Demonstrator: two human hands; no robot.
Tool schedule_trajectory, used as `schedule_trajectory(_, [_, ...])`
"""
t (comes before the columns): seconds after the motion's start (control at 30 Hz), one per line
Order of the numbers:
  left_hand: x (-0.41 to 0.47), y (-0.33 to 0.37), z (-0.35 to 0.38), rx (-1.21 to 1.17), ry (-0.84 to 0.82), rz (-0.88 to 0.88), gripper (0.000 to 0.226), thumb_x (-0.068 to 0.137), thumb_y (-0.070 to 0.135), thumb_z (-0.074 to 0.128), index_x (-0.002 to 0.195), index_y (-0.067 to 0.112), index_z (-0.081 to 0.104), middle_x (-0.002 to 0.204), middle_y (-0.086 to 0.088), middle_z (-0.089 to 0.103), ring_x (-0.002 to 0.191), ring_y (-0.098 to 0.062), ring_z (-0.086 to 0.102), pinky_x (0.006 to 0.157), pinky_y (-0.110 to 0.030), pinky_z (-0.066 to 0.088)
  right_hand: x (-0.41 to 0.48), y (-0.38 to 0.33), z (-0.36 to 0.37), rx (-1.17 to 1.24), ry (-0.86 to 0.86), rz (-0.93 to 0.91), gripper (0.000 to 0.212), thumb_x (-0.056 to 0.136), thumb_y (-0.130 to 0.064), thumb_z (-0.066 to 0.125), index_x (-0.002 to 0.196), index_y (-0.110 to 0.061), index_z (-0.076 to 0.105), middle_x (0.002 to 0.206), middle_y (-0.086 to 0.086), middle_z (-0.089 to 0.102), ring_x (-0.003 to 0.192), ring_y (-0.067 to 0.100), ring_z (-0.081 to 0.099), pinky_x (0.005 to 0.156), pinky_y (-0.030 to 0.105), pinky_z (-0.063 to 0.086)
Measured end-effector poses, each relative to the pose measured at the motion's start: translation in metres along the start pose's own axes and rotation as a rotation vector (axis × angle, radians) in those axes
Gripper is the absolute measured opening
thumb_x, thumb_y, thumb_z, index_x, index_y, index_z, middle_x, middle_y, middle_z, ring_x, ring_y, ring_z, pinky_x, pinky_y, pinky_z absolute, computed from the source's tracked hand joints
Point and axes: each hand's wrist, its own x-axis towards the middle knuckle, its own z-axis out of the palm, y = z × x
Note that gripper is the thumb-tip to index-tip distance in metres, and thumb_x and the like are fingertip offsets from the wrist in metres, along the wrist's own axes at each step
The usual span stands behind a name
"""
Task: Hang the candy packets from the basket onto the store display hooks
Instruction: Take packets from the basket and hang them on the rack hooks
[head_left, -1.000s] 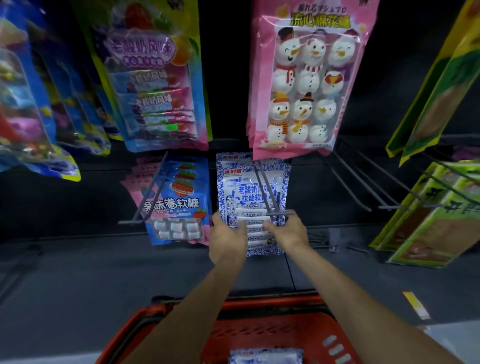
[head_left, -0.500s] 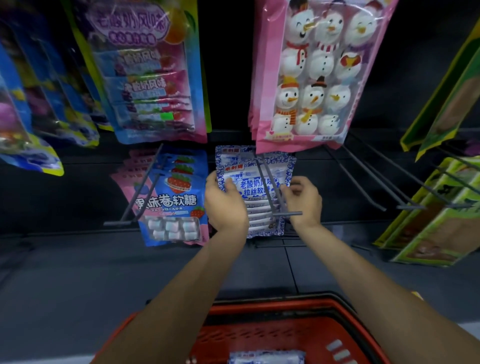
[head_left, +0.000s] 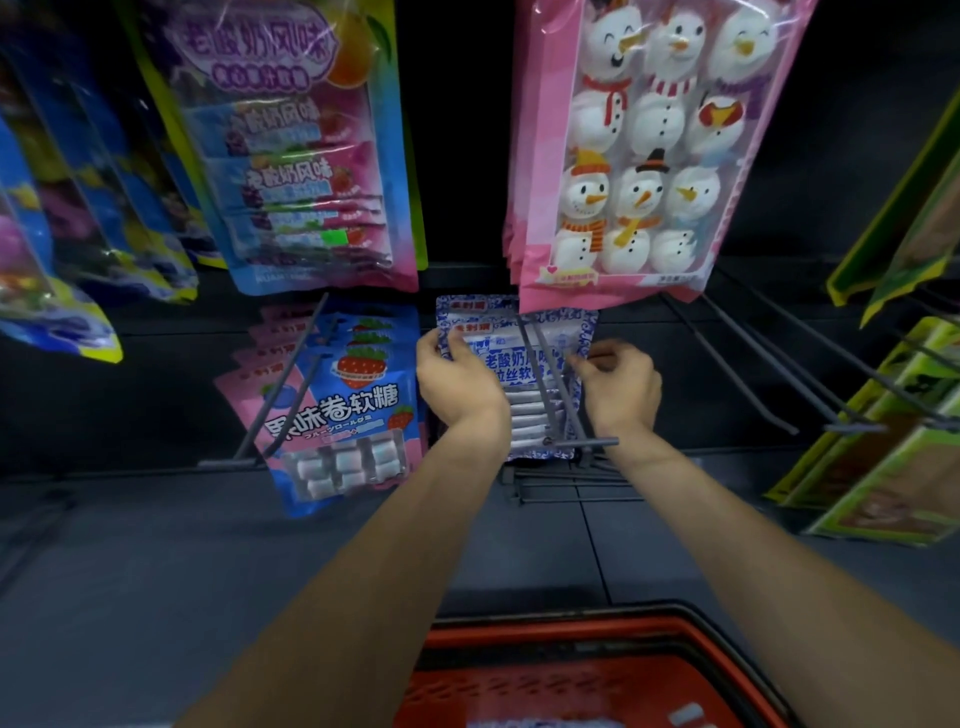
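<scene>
Blue-and-white candy packet (head_left: 511, 364) hangs on the double-wire display hook (head_left: 592, 442), whose two wires pass over its front, and both hands grasp it near its top: the left hand (head_left: 457, 384) grips the left edge with curled fingers and the right hand (head_left: 618, 389) pinches the right edge. Just left of this hook hangs a blue strawberry packet (head_left: 353, 405), and above it a pink snowman packet (head_left: 649, 156) covers the top right corner of the held packet. Below the hook, well apart, is the red basket (head_left: 571, 686).
</scene>
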Motion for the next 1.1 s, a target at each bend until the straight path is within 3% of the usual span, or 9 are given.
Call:
schedule_trajectory(0.27, [0.006,0.002,0.003,0.069,-0.015,0.027,0.043,0.108,0.026,0.056,0.149,0.011,0.052,0.144,-0.01,0.061,0.13,-0.028,0.059,0.093,-0.027,0.044,0.001,0.003,0.007,0.01,-0.036,0.017,0.027,0.09,-0.036,0.081,0.104,-0.014,0.075,0.086,-0.004,0.068,0.086,0.018,0.065,0.073,0.025,0.042])
schedule_trajectory(0.4, [0.003,0.0,0.005,0.127,-0.046,0.028,0.061,0.106,0.022,0.06,0.162,0.015,0.034,0.159,-0.009,0.046,0.144,-0.03,0.048,0.114,-0.038,0.041,-0.002,0.005,0.008,-0.008,-0.06,0.027,0.03,0.091,-0.031,0.08,0.114,-0.014,0.072,0.091,-0.004,0.068,0.089,0.018,0.064,0.076,0.025,0.042])
schedule_trajectory(0.5, [-0.001,0.004,0.005,0.178,-0.076,0.001,0.072,0.105,0.023,0.062,0.166,0.017,0.022,0.166,-0.008,0.035,0.149,-0.03,0.041,0.116,-0.041,0.038,-0.009,0.006,0.009,-0.022,-0.072,0.042,0.036,0.09,-0.029,0.081,0.121,-0.015,0.07,0.094,-0.005,0.069,0.09,0.017,0.063,0.077,0.024,0.042])
schedule_trajectory(0.7, [-0.01,0.01,0.001,0.304,-0.124,-0.038,0.078,0.104,0.021,0.062,0.166,0.015,0.015,0.166,-0.012,0.034,0.148,-0.034,0.041,0.114,-0.044,0.039,-0.014,0.003,0.006,-0.023,-0.094,0.061,0.042,0.087,-0.03,0.084,0.123,-0.016,0.068,0.094,-0.003,0.071,0.088,0.016,0.062,0.079,0.026,0.046])
schedule_trajectory(0.97, [-0.018,0.02,-0.007,0.272,-0.173,-0.076,0.084,0.1,0.018,0.064,0.167,0.019,0.012,0.164,-0.014,0.036,0.14,-0.039,0.049,0.113,-0.047,0.044,-0.019,-0.001,-0.013,-0.03,-0.147,0.079,0.047,0.082,-0.034,0.089,0.121,-0.016,0.069,0.101,0.001,0.074,0.097,0.02,0.068,0.082,0.027,0.049])
schedule_trajectory(1.1, [-0.034,0.03,-0.024,0.276,-0.21,-0.097,0.079,0.099,0.015,0.065,0.164,0.013,0.021,0.152,-0.014,0.05,0.131,-0.038,0.056,0.107,-0.044,0.047,-0.031,-0.002,-0.033,-0.028,-0.161,0.053,0.043,0.081,-0.032,0.09,0.117,-0.017,0.071,0.096,-0.001,0.071,0.096,0.02,0.068,0.081,0.027,0.049])
